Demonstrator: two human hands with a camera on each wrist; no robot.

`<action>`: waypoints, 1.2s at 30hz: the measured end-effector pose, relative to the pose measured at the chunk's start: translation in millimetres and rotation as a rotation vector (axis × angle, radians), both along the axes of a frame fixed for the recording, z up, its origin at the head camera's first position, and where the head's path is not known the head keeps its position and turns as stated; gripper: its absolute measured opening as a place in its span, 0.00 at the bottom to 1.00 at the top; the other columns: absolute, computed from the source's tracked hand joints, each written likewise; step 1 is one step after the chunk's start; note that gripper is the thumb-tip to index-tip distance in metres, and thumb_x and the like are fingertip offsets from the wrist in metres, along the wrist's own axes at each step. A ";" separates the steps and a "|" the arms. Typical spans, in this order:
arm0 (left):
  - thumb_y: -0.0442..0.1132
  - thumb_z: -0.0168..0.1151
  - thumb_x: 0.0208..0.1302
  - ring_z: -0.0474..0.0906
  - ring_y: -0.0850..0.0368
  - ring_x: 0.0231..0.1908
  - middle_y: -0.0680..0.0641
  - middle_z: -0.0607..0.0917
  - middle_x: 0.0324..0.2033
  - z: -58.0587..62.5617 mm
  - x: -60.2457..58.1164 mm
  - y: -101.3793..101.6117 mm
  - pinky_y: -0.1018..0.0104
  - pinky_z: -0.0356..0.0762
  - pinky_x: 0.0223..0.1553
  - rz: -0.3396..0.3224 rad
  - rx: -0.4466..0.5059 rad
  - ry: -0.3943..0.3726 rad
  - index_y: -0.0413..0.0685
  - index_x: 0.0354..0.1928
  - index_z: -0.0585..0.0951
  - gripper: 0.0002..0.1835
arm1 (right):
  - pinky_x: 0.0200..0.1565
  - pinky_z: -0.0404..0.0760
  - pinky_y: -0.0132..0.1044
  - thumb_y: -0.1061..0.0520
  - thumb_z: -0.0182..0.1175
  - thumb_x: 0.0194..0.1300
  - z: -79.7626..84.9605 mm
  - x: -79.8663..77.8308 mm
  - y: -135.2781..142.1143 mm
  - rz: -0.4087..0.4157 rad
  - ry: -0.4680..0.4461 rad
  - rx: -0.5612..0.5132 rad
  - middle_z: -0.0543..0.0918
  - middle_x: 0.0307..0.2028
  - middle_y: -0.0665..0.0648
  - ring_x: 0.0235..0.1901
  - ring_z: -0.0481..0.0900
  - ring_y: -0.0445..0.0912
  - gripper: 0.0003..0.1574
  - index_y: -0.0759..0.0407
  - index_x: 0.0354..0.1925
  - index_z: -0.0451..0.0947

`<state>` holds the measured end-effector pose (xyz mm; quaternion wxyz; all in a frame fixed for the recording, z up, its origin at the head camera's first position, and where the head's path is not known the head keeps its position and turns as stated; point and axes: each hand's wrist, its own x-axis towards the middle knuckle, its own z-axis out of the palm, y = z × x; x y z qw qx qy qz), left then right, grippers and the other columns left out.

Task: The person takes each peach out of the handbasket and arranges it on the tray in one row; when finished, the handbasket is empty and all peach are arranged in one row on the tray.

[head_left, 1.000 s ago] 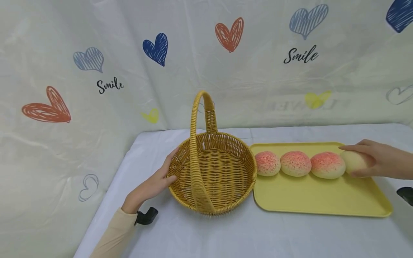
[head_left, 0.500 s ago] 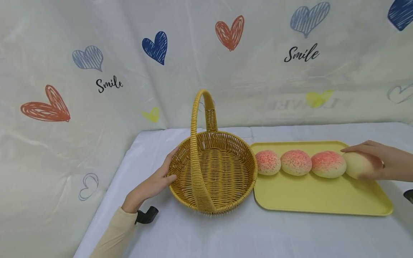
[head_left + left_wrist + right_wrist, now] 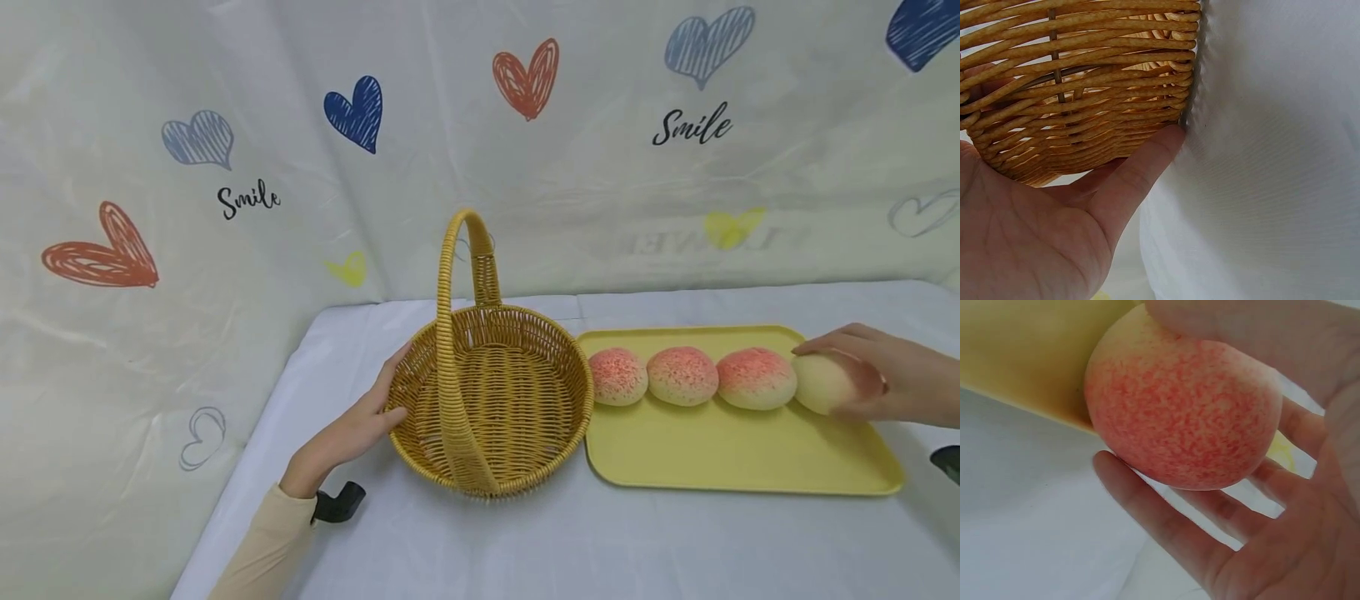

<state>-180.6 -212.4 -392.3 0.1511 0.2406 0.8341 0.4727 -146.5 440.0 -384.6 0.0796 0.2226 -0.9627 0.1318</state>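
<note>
A round woven basket (image 3: 517,408) with a tall arched handle stands on the cloth in the head view. My left hand (image 3: 352,429) holds its left side, thumb over the rim and fingers along the outer wall; the left wrist view shows one finger (image 3: 1141,172) reaching along the weave. On the yellow tray (image 3: 742,458), three pink-and-cream peaches (image 3: 682,377) sit in a row. At the row's right end is a fourth peach (image 3: 821,383), partly covered by my right hand (image 3: 900,375). Thumb and fingers surround that peach (image 3: 1179,419) in the right wrist view.
A white cloth (image 3: 570,542) covers the table. Behind it hangs a pale curtain (image 3: 600,150) printed with hearts and writing. The tray's left edge meets the basket's right side.
The right hand has shifted slightly right and more of the fourth peach shows. My left hand keeps its place on the basket. The head view has shifted a little.
</note>
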 end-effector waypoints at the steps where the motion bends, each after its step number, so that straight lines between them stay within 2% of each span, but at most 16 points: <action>1: 0.24 0.44 0.71 0.34 0.46 0.82 0.49 0.37 0.84 -0.1 0.1 -0.1 0.38 0.41 0.76 -0.001 0.001 -0.003 0.65 0.85 0.35 0.50 | 0.32 0.72 0.28 0.60 0.89 0.29 -0.9 0.2 0.6 -0.003 0.017 0.002 0.77 0.46 0.52 0.40 0.64 0.24 0.48 0.55 0.52 0.79; 7: 0.23 0.44 0.71 0.34 0.46 0.82 0.49 0.37 0.84 0.2 1.1 -0.1 0.39 0.40 0.76 -0.004 0.004 -0.006 0.64 0.85 0.35 0.50 | 0.36 0.67 0.20 0.58 0.89 0.21 -0.9 1.9 -0.6 -0.014 0.081 0.016 0.77 0.41 0.46 0.36 0.68 0.27 0.47 0.56 0.48 0.83; 14: 0.24 0.45 0.71 0.34 0.45 0.82 0.48 0.37 0.84 1.9 2.2 0.6 0.36 0.40 0.76 0.007 -0.010 0.000 0.63 0.85 0.35 0.50 | 0.34 0.73 0.30 0.55 0.89 0.29 11.4 1.4 -12.0 -0.068 -0.026 0.101 0.78 0.42 0.55 0.35 0.66 0.26 0.43 0.60 0.47 0.84; 23: 0.24 0.45 0.71 0.34 0.45 0.81 0.49 0.37 0.84 2.7 1.4 0.6 0.37 0.40 0.76 0.005 -0.010 0.002 0.63 0.85 0.35 0.50 | 0.33 0.74 0.29 0.55 0.89 0.33 6.0 2.4 -4.7 -0.070 -0.048 0.063 0.78 0.43 0.57 0.35 0.65 0.27 0.44 0.58 0.51 0.82; 30: 0.23 0.45 0.71 0.34 0.46 0.82 0.49 0.37 0.84 1.0 -0.1 0.6 0.38 0.40 0.76 0.002 -0.001 -0.005 0.63 0.85 0.35 0.50 | 0.25 0.73 0.31 0.61 0.89 0.28 4.1 7.3 -1.4 -0.037 0.002 -0.056 0.76 0.42 0.55 0.36 0.63 0.26 0.47 0.53 0.51 0.81; 34: 0.24 0.45 0.71 0.34 0.46 0.82 0.49 0.37 0.84 -0.2 -0.3 0.6 0.38 0.40 0.76 0.007 -0.004 -0.009 0.64 0.85 0.35 0.50 | 0.24 0.77 0.31 0.59 0.89 0.30 8.5 7.9 -2.6 -0.077 0.023 -0.069 0.77 0.43 0.55 0.38 0.64 0.22 0.45 0.55 0.51 0.81; 36: 0.24 0.45 0.71 0.35 0.46 0.81 0.49 0.37 0.84 -0.6 -0.3 0.5 0.38 0.40 0.76 0.008 -0.007 -0.009 0.64 0.85 0.35 0.50 | 0.24 0.76 0.31 0.57 0.89 0.33 14.4 8.4 -5.2 -0.095 0.039 -0.043 0.79 0.45 0.58 0.39 0.64 0.21 0.44 0.57 0.52 0.81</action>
